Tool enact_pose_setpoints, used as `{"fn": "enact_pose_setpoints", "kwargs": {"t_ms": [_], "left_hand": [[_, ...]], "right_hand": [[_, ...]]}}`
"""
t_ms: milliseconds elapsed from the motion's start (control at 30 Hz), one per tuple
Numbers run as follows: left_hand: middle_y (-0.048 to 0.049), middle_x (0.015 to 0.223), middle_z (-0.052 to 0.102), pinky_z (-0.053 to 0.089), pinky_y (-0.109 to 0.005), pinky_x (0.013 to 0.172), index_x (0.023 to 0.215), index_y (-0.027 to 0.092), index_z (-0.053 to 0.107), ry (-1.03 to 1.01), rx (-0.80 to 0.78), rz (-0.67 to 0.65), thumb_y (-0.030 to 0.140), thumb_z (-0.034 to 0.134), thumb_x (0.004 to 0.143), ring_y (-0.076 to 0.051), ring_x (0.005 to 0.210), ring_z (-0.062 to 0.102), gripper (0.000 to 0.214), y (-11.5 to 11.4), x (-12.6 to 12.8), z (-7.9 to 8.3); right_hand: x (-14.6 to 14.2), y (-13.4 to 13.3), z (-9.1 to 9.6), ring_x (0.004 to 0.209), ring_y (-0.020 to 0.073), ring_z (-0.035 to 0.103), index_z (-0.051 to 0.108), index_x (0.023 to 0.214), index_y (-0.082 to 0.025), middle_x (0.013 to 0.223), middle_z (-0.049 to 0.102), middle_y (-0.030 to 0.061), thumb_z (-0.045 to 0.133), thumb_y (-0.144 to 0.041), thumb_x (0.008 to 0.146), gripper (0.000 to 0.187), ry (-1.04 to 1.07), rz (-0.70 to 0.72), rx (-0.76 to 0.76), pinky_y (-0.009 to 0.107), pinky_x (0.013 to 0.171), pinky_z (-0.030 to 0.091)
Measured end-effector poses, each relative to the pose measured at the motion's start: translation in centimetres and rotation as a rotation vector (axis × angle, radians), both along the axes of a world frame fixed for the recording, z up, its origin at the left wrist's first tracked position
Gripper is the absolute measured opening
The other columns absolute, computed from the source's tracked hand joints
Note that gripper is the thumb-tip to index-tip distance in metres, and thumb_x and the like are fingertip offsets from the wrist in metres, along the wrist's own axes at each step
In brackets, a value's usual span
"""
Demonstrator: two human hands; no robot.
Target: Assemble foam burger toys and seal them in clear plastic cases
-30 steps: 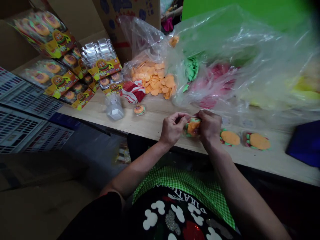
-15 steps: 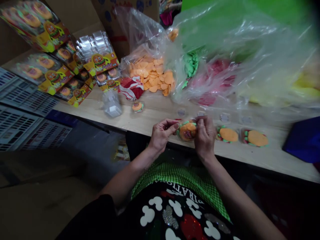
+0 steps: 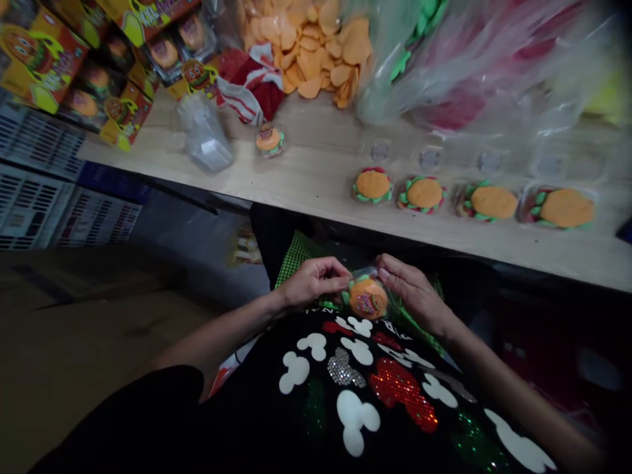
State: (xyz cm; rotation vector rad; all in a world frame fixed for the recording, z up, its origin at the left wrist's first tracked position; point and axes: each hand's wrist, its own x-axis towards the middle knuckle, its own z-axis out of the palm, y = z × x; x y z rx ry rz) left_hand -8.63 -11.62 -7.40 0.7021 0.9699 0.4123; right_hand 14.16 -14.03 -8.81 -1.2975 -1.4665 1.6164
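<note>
Both my hands hold one small burger-shaped toy (image 3: 368,297) in a clear plastic shell, just above my lap and below the table edge. My left hand (image 3: 313,282) pinches its left side with fingers curled. On the right side my right hand (image 3: 412,289) grips it the same way. The toy's orange top faces me and carries a small colourful sticker. Along the wooden table (image 3: 320,178) in front of me lies a row of several similar packed burgers (image 3: 424,193), and one more packed burger (image 3: 269,141) lies further left.
A clear plastic cup (image 3: 205,135) and a red and white cloth (image 3: 249,89) lie at the table's left. Boxes printed with burger pictures (image 3: 103,92) stack at far left. Plastic bags hold orange pieces (image 3: 316,39) and green and red pieces (image 3: 444,79).
My hands have dropped from the table edge to my lap with the burger toy. The view has tilted down, so more packed burgers show along the table.
</note>
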Motion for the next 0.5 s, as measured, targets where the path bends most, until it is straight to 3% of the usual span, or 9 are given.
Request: {"fn": "enact_pose_setpoints", "kwargs": {"t_ms": [233,400,500], "left_hand": [[-0.0027,0.076,0.067,0.052,-0.024,0.06,0.089,0.011,0.064,-0.027,0.056,-0.196,0.044,0.084,0.072,-0.009,0.059,0.063,0.042,2.3,-0.4,1.3],[0.0024,0.072,0.06,0.048,-0.023,0.06,0.089,0.015,0.061,-0.018,0.179,-0.263,0.036,0.086,0.069,-0.008,0.059,0.058,0.038,3.0,0.6,1.4],[-0.0005,0.081,0.063,0.049,-0.025,0.064,0.098,0.016,0.062,0.009,0.241,-0.317,0.034,0.089,0.066,-0.011,0.067,0.06,0.046,3.2,1.7,1.2]], "right_hand": [[1.0,1.6,1.4,0.065,0.0139,0.035,0.041,0.07,-0.021,0.072,0.037,-0.002,0.05,-0.056,0.096,0.045,-0.014,0.135,-0.01,0.029,0.058,0.031],[1.7,3.4,1.3,0.063,0.0137,0.035,0.045,0.069,-0.021,0.07,0.039,-0.0019,0.054,-0.058,0.093,0.045,0.006,0.17,-0.017,0.028,0.054,0.03],[1.4,4.4,1.6,0.062,0.0141,0.038,0.047,0.069,-0.021,0.069,0.041,-0.0015,0.055,-0.059,0.091,0.045,0.029,0.202,-0.013,0.028,0.055,0.033]]}}
